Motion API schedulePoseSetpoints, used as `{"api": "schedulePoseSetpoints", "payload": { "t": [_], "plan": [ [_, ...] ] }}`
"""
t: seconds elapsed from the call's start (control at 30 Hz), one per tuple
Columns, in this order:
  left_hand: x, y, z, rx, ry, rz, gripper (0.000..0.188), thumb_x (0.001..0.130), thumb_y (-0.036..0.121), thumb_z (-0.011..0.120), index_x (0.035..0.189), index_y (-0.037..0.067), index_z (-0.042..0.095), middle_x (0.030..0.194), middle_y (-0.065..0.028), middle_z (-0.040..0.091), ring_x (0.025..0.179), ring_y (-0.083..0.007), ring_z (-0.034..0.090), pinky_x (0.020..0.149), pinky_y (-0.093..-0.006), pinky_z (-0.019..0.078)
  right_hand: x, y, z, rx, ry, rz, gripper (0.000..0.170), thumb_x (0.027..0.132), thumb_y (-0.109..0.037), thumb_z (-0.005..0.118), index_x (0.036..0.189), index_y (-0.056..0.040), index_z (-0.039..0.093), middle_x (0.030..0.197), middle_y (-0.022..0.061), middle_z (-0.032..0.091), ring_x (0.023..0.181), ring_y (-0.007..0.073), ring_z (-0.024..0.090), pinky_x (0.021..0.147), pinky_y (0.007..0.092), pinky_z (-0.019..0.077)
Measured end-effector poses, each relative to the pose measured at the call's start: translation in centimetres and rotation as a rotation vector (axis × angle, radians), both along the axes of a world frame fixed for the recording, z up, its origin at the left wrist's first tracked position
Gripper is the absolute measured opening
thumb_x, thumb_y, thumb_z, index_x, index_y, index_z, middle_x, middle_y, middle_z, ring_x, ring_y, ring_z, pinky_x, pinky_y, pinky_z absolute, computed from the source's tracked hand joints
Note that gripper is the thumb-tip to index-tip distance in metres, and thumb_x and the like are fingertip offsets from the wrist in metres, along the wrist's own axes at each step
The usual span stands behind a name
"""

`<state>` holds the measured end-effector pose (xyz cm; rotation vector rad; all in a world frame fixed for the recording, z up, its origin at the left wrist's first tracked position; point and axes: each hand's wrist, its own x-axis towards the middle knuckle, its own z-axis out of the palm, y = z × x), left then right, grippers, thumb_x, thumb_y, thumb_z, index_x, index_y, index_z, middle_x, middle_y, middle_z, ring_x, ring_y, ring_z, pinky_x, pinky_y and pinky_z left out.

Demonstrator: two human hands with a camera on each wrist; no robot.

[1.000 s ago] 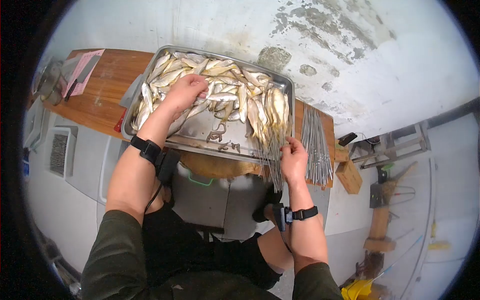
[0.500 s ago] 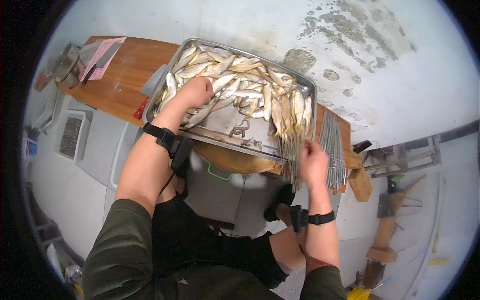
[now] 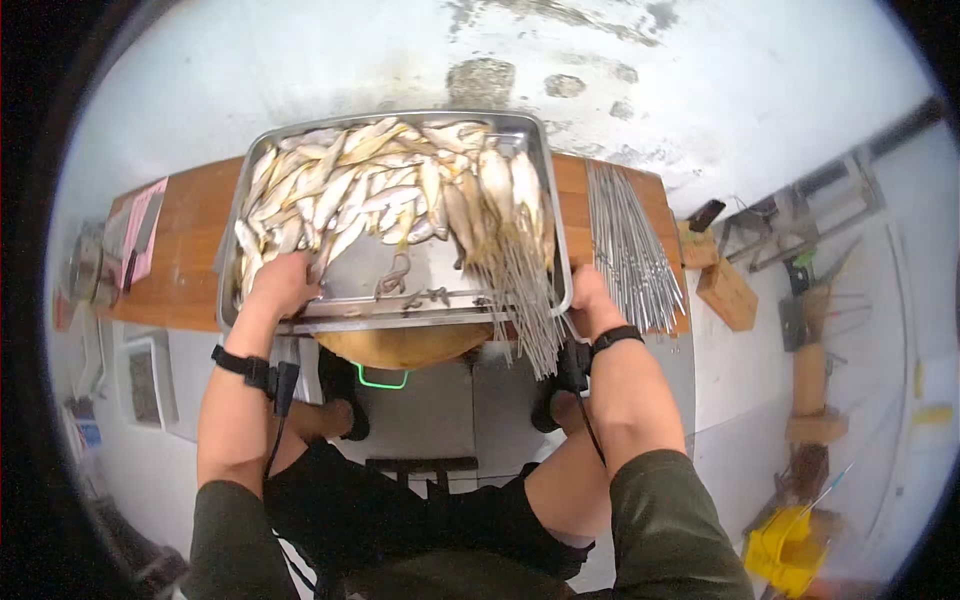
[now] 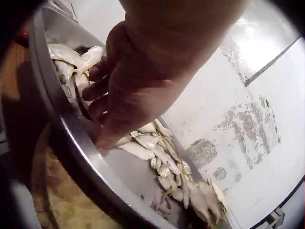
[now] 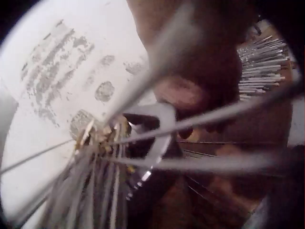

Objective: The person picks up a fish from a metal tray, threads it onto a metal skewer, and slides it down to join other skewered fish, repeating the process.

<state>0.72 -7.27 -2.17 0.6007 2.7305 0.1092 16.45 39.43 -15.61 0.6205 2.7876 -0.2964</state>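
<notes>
In the head view a metal tray (image 3: 355, 265) holds a heap of small silvery-yellow fish (image 3: 350, 170). At its right end, fish with metal skewers (image 3: 525, 300) in them lie with the skewer ends sticking out over the front rim. Dark worm-like scraps (image 3: 395, 275) lie on the tray floor. My left hand (image 3: 280, 285) reaches into the front left of the tray; its thumb is just inside the rim and its fingers spread over fish (image 4: 64, 55). By the right front corner is my right hand (image 3: 590, 295), close against the rim, its fingers partly hidden.
Loose metal skewers (image 3: 630, 250) lie on the wooden table (image 3: 195, 225) to the right. A knife (image 3: 148, 225) rests on a pink sheet at the left. Below the tray's front edge shows a round wooden board (image 3: 405, 345). Wooden blocks (image 3: 728, 295) stand right; a wall rises behind.
My left hand has come from over the fish to the tray's front left. The right hand has gone from the skewer ends to the right front corner. The tray has shifted left, covering the red handle.
</notes>
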Motion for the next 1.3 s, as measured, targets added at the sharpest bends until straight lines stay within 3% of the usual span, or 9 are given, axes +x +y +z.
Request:
{"api": "schedulePoseSetpoints", "payload": {
  "t": [0.03, 0.3, 0.43, 0.6, 0.8, 1.03, 1.1, 1.13, 1.3],
  "plan": [
    [0.3, 0.5, 0.2, -0.007, 0.003, -0.019, 0.031, 0.069, 0.024, 0.072, 0.089, 0.002, 0.063, 0.092, -0.0208, 0.065, 0.089, -0.0377, 0.062, 0.078, -0.045, 0.0501, 0.2, -0.8, -0.3, -0.266, 0.085, -0.173, 0.038, 0.076, -0.029, 0.065, 0.094, 0.0039, 0.068, 0.099, 0.0272, 0.064, 0.096, 0.0406, 0.062, 0.078, 0.044, 0.0505],
    [1.0, 1.4, 0.4, -0.201, 0.074, -0.001, 0.026, 0.075, 0.015, 0.052, 0.092, 0.001, 0.065, 0.093, -0.0232, 0.066, 0.09, -0.0369, 0.063, 0.08, -0.0461, 0.0499, -0.3, -1.9, -1.4, -0.516, 0.059, -0.346, 0.034, 0.072, -0.015, 0.066, 0.102, -0.0006, 0.066, 0.104, 0.0243, 0.064, 0.1, 0.0369, 0.061, 0.084, 0.0419, 0.0505],
    [0.9, 1.0, 0.4, -0.11, 0.147, 0.014, 0.024, 0.076, 0.014, 0.05, 0.091, 0.001, 0.066, 0.092, -0.0228, 0.066, 0.09, -0.0373, 0.063, 0.08, -0.0459, 0.0497, 0.6, -1.5, -1.2, -0.233, 0.069, 0.091, 0.041, 0.066, -0.021, 0.072, 0.102, -0.0016, 0.066, 0.104, 0.0255, 0.063, 0.101, 0.0385, 0.06, 0.083, 0.041, 0.0504],
    [0.9, 0.7, 0.5, -0.074, 0.144, 0.014, 0.024, 0.079, 0.014, 0.048, 0.091, 0.002, 0.066, 0.094, -0.0222, 0.066, 0.09, -0.0374, 0.063, 0.08, -0.0462, 0.0495, 1.6, -1.2, -0.4, -0.232, 0.169, 0.121, 0.039, 0.074, -0.03, 0.065, 0.102, -0.0028, 0.065, 0.101, 0.0234, 0.065, 0.1, 0.0408, 0.059, 0.083, 0.0395, 0.0494],
    [-0.2, -0.3, 0.3, -0.038, 0.143, 0.057, 0.023, 0.082, 0.018, 0.053, 0.093, 0.003, 0.067, 0.09, -0.0207, 0.066, 0.087, -0.038, 0.063, 0.078, -0.0463, 0.0494, 1.6, -1.4, 1.3, -0.426, 0.26, -0.265, 0.035, 0.08, -0.024, 0.062, 0.1, 0.0046, 0.061, 0.081, 0.0212, 0.066, 0.068, 0.0288, 0.066, 0.059, 0.0373, 0.0509],
    [0.7, 0.9, 3.6, 0.434, 0.157, 0.187, 0.024, 0.088, 0.019, 0.052, 0.095, -0.001, 0.063, 0.071, -0.0163, 0.064, 0.07, -0.0288, 0.064, 0.066, -0.0391, 0.0493, 3.1, 0.5, 2.6, -0.334, 0.676, -0.46, 0.019, 0.087, -0.018, 0.056, 0.088, 0.0003, 0.059, 0.068, 0.0084, 0.059, 0.053, 0.0145, 0.056, 0.044, 0.03, 0.0431],
    [1.0, 1.5, 4.5, 0.549, 0.029, 0.288, 0.024, 0.09, 0.019, 0.052, 0.097, -0.002, 0.062, 0.066, -0.0139, 0.062, 0.064, -0.0239, 0.064, 0.063, -0.0359, 0.0493, 3.3, 0.1, 5.0, -0.537, 0.782, -0.554, 0.025, 0.084, -0.021, 0.059, 0.085, 0.0033, 0.061, 0.075, 0.0153, 0.065, 0.069, 0.0252, 0.062, 0.065, 0.0372, 0.0494],
    [0.8, 1.7, 4.0, 0.68, 0.001, 0.28, 0.023, 0.091, 0.018, 0.051, 0.099, -0.002, 0.061, 0.064, -0.012, 0.061, 0.061, -0.0202, 0.062, 0.061, -0.0335, 0.0486, 3.6, -2.7, 9.9, -0.825, 0.759, -0.594, 0.016, 0.088, -0.016, 0.058, 0.084, -0.0004, 0.056, 0.066, 0.0047, 0.057, 0.056, 0.0127, 0.053, 0.052, 0.0282, 0.0433],
    [0.0, 2.5, 1.1, 1.034, 0.113, 0.072, 0.021, 0.092, 0.012, 0.049, 0.105, 0.001, 0.061, 0.069, -0.0088, 0.061, 0.065, -0.0141, 0.061, 0.06, -0.0284, 0.0474, 4.3, -11.0, 17.7, -1.123, 0.805, -0.394, 0.008, 0.092, -0.01, 0.055, 0.088, -0.005, 0.049, 0.063, 0.0, 0.051, 0.051, 0.0073, 0.045, 0.046, 0.0215, 0.0355]
  ]
}}
